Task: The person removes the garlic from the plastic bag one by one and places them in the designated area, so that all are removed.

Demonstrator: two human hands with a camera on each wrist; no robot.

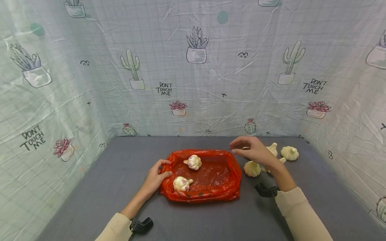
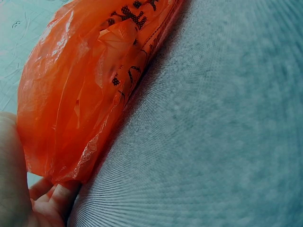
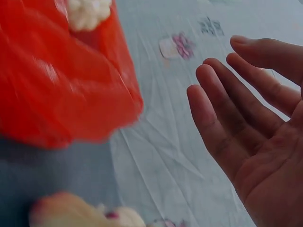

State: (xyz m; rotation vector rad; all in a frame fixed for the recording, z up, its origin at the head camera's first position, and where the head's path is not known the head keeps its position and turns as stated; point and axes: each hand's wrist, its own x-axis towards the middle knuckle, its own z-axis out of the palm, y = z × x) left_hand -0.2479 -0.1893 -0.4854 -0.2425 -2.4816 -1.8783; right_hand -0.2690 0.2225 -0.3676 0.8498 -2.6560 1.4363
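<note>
A red plastic bag (image 1: 205, 197), its mouth spread wide, lies on the grey table. Two garlic bulbs are inside: one garlic bulb (image 1: 194, 162) towards the back, another garlic bulb (image 1: 181, 183) at the front left. My left hand (image 1: 155, 177) holds the bag's left edge between thumb and fingers; in the left wrist view the fingers (image 2: 60, 195) partly disappear behind the plastic. Above the bag's right side, my right hand (image 1: 251, 150) hovers with loosely bent fingers and holds nothing. Under and beside it are several more bulbs, including a garlic bulb (image 1: 252, 169), some partly hidden by the hand.
Another garlic bulb (image 1: 289, 153) sits farthest right in the group. Behind the table (image 1: 132, 150) hangs a pale sheet (image 1: 223, 73) printed with potted cacti, which also runs along both sides. A black wrist camera (image 1: 141, 225) is worn on each arm.
</note>
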